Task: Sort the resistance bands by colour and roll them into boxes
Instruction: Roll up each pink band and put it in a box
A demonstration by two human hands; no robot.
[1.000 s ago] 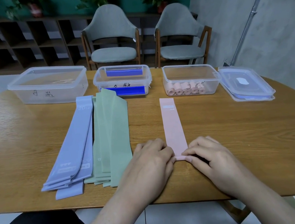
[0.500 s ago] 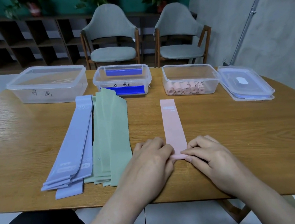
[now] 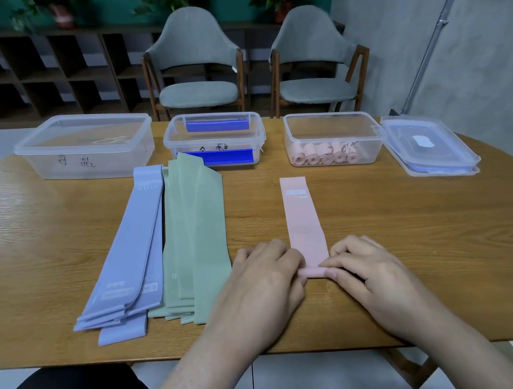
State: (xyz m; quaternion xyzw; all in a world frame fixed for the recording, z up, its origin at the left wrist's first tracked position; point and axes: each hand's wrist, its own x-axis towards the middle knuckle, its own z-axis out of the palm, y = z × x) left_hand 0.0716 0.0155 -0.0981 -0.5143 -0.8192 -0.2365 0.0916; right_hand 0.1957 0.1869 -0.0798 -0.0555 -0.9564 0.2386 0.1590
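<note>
The wooden worktop (image 3: 419, 237) carries everything, and the pink band (image 3: 303, 220) lying flat near its front edge serves as the marker for the rest. Beyond the band and to its left stand a large clear box (image 3: 84, 149) and a smaller box with blue clips (image 3: 214, 140); just beyond its far end, slightly right, sits the open box (image 3: 333, 137) already lined with pink rolls (image 3: 326, 158), its lid (image 3: 429, 143) further right again. Left of the band lie a fan of green bands (image 3: 198, 235) and, past those, a stack of lilac bands (image 3: 131, 254), all still flat. The step in hand looks like rolling: the band's near end is curled into a small tight roll (image 3: 315, 272). The left hand (image 3: 261, 286) pinches that roll from its left side and the right hand (image 3: 371, 270) from its right, fingers curled onto it. The next move likely calls for even pressure from both sides, pushing the roll away along the band so its edges stay aligned, then lifting it into the open box.
</note>
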